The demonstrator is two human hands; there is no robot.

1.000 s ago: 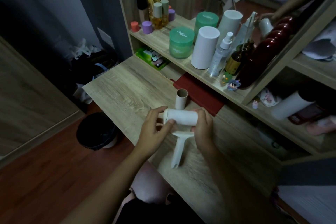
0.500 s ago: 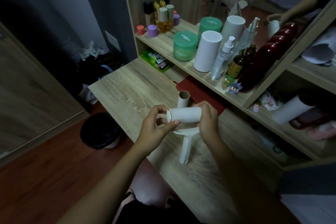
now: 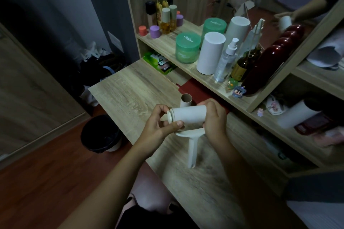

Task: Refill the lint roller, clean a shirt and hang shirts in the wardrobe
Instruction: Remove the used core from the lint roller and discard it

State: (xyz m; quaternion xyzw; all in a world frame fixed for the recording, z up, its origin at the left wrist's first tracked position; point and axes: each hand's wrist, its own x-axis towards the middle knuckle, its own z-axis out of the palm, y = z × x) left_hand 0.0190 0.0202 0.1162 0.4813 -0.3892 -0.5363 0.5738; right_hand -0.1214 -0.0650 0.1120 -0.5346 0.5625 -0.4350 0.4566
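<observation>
Lint roller handle motion-blurred

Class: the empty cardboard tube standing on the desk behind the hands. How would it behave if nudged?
The tube looks hollow and thin-walled, so probably very light. Standing upright on a narrow end, it would likely tip easily. Once down, its round shape should let it roll across the desk.

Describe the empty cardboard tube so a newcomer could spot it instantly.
Start at the wooden desk under the shelf of bottles. Just behind the two hands holding the white lint roller, near a dark red flat thing at the desk's back edge, stands the cardboard tube. It is the only bare brown, open-topped tube; the shelf's cylinders are white or green and capped.
</observation>
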